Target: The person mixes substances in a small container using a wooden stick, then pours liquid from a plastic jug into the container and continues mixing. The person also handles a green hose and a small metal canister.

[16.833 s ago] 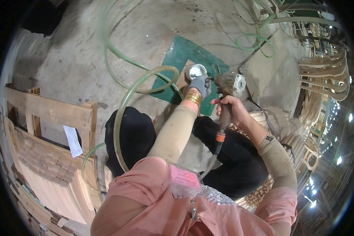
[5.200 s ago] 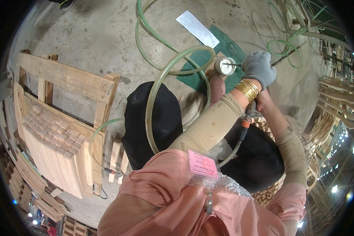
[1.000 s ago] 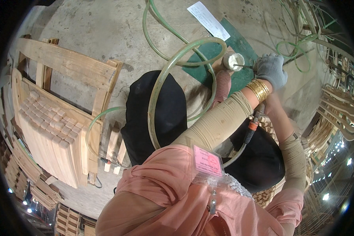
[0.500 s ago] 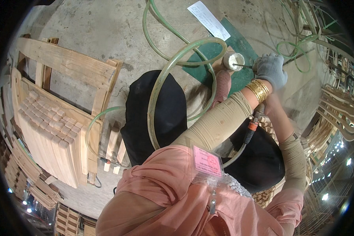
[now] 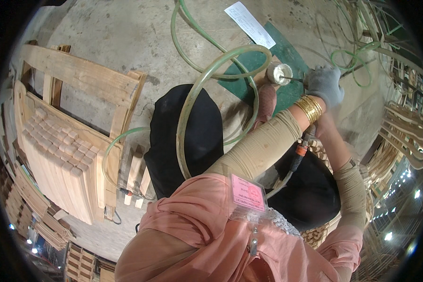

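My left hand (image 5: 325,87), in a grey glove, is closed around the front of an air-powered tool. From it a thin dark bit (image 5: 294,79) points left, its tip over or in a small round cup (image 5: 270,74) of white paste. Below the left wrist, my right hand (image 5: 325,126) is bare and wraps the tool's handle (image 5: 308,135); its fingers are mostly hidden. An orange fitting (image 5: 301,150) joins the handle to a hose. Most of the tool's body is hidden behind the glove and wrist.
A green mat (image 5: 286,47) lies under the cup, with a paper sheet (image 5: 250,24) at its far edge. A green hose (image 5: 185,113) loops across the front. At left, wooden bars (image 5: 61,169) are stacked by a pallet (image 5: 80,75). Curved wooden parts (image 5: 402,134) stand at right.
My left hand has shifted very slightly downward, and the bit's tip has moved a little at the cup. My right hand still grips the handle.
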Demonstrator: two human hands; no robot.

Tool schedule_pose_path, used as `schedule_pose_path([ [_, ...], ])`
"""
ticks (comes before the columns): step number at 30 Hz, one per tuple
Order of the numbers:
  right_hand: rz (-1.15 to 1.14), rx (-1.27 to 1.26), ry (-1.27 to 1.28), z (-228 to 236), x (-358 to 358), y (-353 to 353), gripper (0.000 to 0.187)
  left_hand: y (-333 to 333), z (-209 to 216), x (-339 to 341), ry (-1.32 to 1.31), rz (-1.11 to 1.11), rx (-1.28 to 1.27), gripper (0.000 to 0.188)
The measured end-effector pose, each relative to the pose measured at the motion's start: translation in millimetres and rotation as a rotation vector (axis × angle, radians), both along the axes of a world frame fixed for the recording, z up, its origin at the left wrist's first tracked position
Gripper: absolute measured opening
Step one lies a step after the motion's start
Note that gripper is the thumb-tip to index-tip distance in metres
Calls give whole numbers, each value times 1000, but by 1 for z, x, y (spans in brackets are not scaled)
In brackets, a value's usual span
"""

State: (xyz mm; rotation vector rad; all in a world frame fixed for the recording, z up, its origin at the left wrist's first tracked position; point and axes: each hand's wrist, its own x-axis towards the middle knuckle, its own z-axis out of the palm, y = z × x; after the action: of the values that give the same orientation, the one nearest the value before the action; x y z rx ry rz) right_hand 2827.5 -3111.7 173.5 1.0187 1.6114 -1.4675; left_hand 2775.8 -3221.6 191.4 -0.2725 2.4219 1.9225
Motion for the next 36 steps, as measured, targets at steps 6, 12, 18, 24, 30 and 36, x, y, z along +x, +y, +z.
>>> schedule_pose_path([
  [6,-109,-113,52,-2,11,-1,23,-4,2,8,57,-47,-64,21],
  [12,-43,-230,92,1,13,-12,27,-10,1,13,72,12,-124,18],
  [18,-77,-12,-62,12,5,-11,33,-8,3,10,77,25,-80,17],
  [24,49,67,146,19,1,-25,39,-4,-7,1,82,21,20,17],
  [30,0,92,166,18,5,-33,40,-4,-4,4,116,35,-28,18],
  [36,22,-12,114,14,3,-23,29,-9,0,7,97,41,-64,18],
])
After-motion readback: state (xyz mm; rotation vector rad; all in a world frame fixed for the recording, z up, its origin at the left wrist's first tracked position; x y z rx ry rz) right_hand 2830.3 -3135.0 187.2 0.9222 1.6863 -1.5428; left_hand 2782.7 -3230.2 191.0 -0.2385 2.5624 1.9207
